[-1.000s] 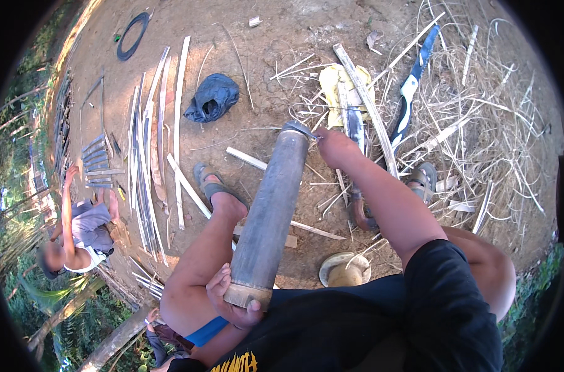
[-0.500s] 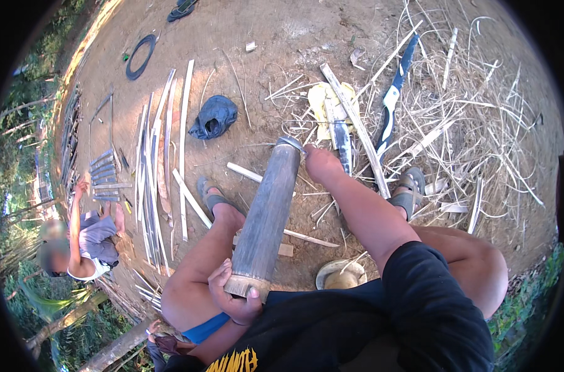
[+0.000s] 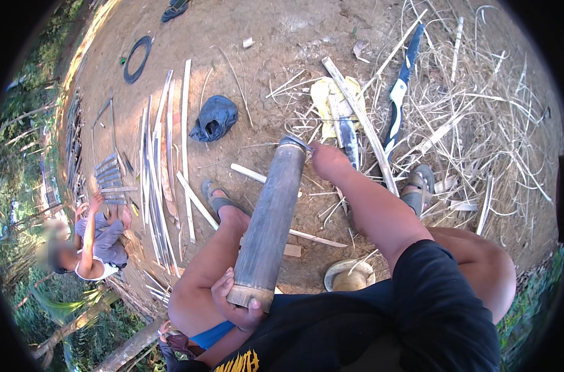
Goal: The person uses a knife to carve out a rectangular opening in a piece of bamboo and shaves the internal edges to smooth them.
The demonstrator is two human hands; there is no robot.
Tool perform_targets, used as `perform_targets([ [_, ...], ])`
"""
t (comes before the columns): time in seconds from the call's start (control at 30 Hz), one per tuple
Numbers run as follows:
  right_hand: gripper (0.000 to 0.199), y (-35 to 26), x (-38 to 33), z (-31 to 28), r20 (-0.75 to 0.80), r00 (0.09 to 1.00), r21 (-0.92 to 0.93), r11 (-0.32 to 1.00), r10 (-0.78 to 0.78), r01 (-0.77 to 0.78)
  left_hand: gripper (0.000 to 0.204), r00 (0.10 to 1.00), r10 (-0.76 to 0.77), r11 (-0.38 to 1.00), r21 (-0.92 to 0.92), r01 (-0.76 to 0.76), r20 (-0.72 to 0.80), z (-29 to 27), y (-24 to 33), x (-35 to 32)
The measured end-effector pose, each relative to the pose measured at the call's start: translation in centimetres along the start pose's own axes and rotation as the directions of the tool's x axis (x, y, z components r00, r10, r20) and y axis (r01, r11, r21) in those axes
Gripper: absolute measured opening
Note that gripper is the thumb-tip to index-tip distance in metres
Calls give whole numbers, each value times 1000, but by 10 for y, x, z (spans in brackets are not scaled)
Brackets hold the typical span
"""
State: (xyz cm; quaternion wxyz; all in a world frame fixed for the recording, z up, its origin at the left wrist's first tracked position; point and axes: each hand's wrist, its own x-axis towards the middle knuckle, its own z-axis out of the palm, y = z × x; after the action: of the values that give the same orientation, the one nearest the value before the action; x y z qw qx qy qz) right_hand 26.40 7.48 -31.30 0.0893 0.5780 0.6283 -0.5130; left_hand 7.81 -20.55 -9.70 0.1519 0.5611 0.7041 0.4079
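A thick grey-brown bamboo tube (image 3: 268, 223) slants away from my lap, between my legs. My left hand (image 3: 237, 304) cups its near end, with fingers and thumb wrapped around the pale rim. At the far end, a metal blade (image 3: 299, 144) lies across the rim. My right hand (image 3: 329, 163) is closed on that blade's handle, which the fist mostly hides; its exact kind is unclear. Beyond my right hand, a broad dark blade (image 3: 348, 137) rests on a yellow cloth (image 3: 323, 99), partly under a long bamboo slat (image 3: 362, 115).
A saw (image 3: 396, 93) with a black-and-white handle lies near tangled shavings (image 3: 468, 133) on the right. Split strips (image 3: 150, 186), a black plastic bag (image 3: 215, 118) and a coil (image 3: 137, 59) are leftward. A pale round object (image 3: 349, 276) sits near my lap. Another person (image 3: 99, 239) squats at left.
The tube's near end and my left hand have shifted slightly right and toward me in the picture. The blade stays at the far rim. The other person's arms have moved.
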Motion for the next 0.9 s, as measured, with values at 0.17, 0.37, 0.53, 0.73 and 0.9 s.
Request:
perform_targets([
  [0.17,39,7,-12,3,-44,999,34,999,-23,24,75,999,30,1000,-4,-30,28,-4,-5,4],
  [0.37,41,-2,-20,-4,-50,998,23,999,41,-40,78,997,48,999,-20,-47,68,-7,-13,2],
  [0.53,39,-3,0,13,-103,995,-37,999,-16,12,80,999,-35,997,-71,35,9,-12,-17,-7],
  [0.73,44,-12,-3,8,-139,990,-40,999,5,-11,78,994,-94,985,-148,84,-58,-7,-20,-5],
  [0.9,46,-25,10,3,-74,994,-137,986,80,-89,74,992,93,995,15,-94,81,-13,-14,0],
])
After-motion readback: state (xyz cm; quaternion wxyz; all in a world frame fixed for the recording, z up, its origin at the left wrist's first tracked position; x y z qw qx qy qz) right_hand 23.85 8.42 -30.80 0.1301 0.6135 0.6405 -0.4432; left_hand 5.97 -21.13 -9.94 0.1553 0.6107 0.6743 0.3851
